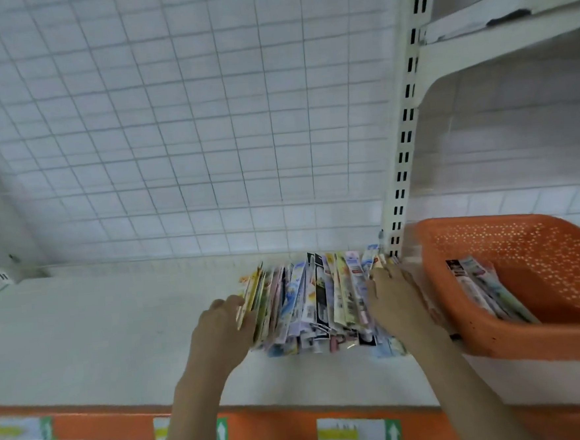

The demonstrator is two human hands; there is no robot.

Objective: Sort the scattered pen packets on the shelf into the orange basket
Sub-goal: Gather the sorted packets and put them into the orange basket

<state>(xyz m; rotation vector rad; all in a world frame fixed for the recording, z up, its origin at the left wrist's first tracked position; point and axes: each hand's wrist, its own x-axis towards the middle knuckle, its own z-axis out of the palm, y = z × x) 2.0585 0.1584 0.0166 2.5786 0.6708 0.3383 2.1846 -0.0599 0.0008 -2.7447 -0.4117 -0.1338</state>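
White wire grid backs the shelf (118, 335) I'm looking down on, with a slotted upright post (404, 150) rising at the right. On the shelf, a thick bundle of pen packets (316, 304) stands on edge, squeezed between my two hands. My left hand (221, 331) presses flat against the bundle's left face, fingers straight, while my right hand (395, 301) lies against its right face with fingers stretched along the packets; I see neither curling around anything. Just beside the right hand sits the orange basket (544, 339), tilted toward me, its near rim overhanging the shelf's front. A few packets (482, 289) already lie inside it, leaning against the left wall. Along the shelf's orange front edge (279, 426) run price labels (351, 433), too blurred to read.
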